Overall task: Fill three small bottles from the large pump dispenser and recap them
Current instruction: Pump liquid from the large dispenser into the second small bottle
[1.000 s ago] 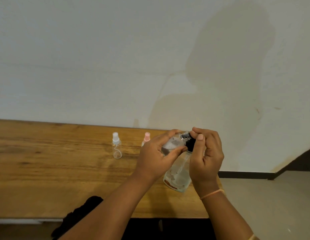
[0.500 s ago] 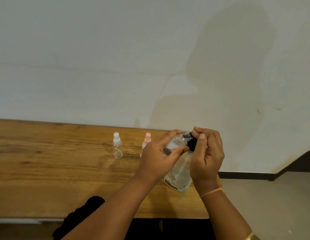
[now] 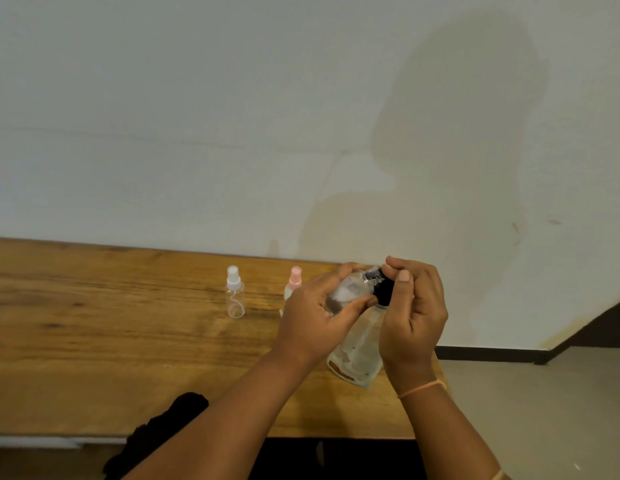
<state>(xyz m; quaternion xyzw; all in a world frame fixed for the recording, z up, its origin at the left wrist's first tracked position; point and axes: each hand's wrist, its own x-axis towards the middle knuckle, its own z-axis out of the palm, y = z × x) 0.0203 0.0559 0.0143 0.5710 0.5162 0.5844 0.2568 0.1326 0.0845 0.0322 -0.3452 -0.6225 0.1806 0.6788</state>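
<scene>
**Small bottle held against the black pump top**

Left hand (image 3: pixel 315 317) curled round a small clear bottle (image 3: pixel 350 291), thumb across its front, fingers behind. Bottle tilted above the table, bare threaded neck pointing at the black pump top (image 3: pixel 384 294). Right hand (image 3: pixel 412 317) closed over that top, fingertips bunched together and pinching it.

Large dispenser (image 3: pixel 358 348) standing on the wooden table (image 3: pixel 94 341) near its right end, under both hands and largely hidden by them. Orange-brown label band (image 3: pixel 341 372) at its base; no writing legible.

Further back, a white-capped spray bottle (image 3: pixel 235 296) upright and in full view. Right of it a pink-capped spray bottle (image 3: pixel 295 280), lower half hidden behind the left hand. Black cloth (image 3: pixel 163 431) at the near table edge. Orange thread (image 3: pixel 422 388) round the right wrist.
</scene>
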